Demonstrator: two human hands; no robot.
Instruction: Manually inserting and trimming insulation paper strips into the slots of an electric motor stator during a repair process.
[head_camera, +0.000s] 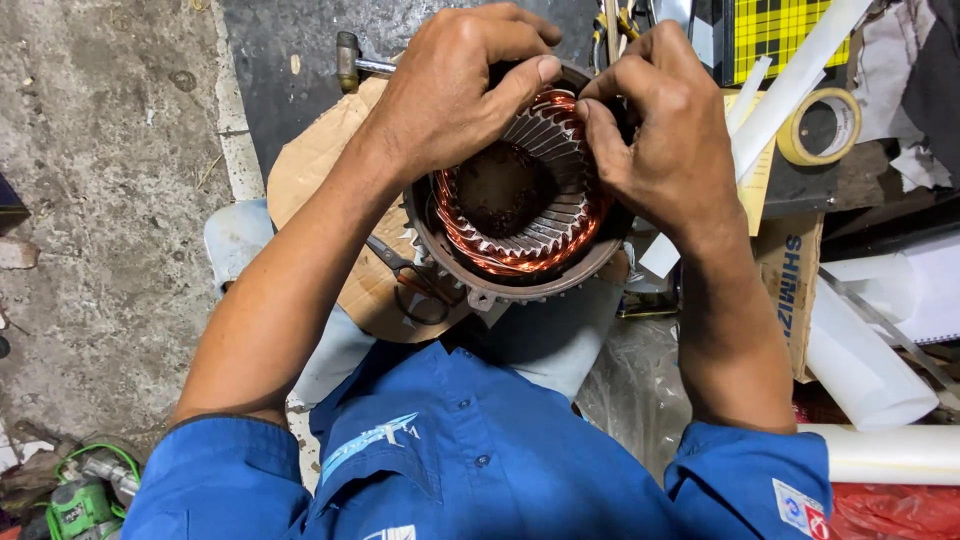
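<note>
A round motor stator (470, 268) with copper windings (560, 240) around its inner slots rests on my lap, open end up. My left hand (455, 85) curls over its far rim, thumb pressing on the copper coil at the top. My right hand (665, 130) grips the far right rim, fingers pinched at the same spot on the winding. What sits between the fingertips is hidden.
A hammer (350, 62) lies on the floor beyond a cardboard sheet (310, 165). Scissors (405, 275) lie under the stator. A roll of tape (820, 125), white rolled sheets (860, 365) and a cardboard box (790, 290) crowd the right side. A green tool (80, 500) sits bottom left.
</note>
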